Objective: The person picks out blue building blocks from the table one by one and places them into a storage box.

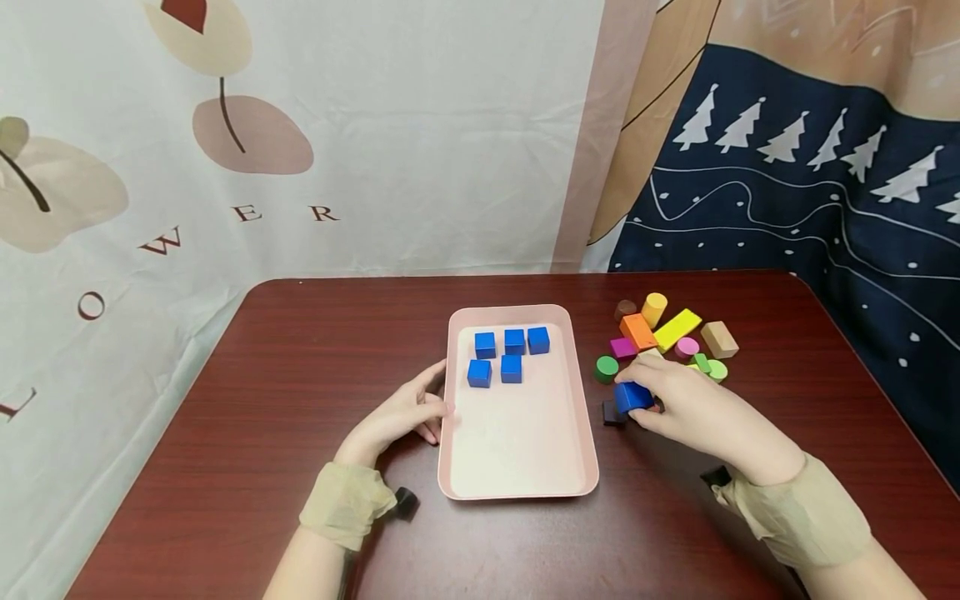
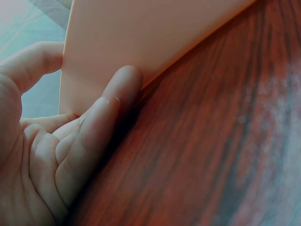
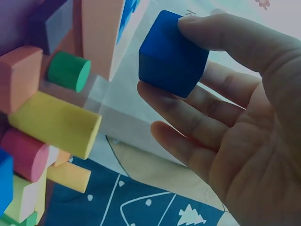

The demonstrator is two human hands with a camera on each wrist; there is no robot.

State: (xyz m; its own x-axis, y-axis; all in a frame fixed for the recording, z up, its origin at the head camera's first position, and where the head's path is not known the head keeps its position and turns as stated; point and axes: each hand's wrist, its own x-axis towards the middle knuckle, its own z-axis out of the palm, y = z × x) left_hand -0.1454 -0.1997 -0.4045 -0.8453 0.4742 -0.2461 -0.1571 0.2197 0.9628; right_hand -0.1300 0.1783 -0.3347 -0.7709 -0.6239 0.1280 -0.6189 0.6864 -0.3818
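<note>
In the head view my right hand point(image 1: 693, 408) pinches a blue cube point(image 1: 632, 397) between thumb and fingertips, right of the tray. The right wrist view shows this blue cube point(image 3: 171, 56) from close by, thumb on one side and fingers opposite. My left hand point(image 1: 401, 414) holds the left edge of a pale pink tray point(image 1: 517, 450). One digit reaches over the rim in the left wrist view, while other fingers point(image 2: 96, 125) lie against the outer wall. Inside the tray, several blue cubes point(image 1: 512, 369) form two rows at the far end.
Right of the tray lies a cluster of coloured blocks, including an orange block point(image 1: 638, 331), a yellow block point(image 1: 677, 330), a green cylinder point(image 1: 607, 369) and a tan block point(image 1: 720, 339). A black block point(image 1: 613, 413) sits beside the right fingertips. Printed cloths hang behind the brown table point(image 1: 300, 375).
</note>
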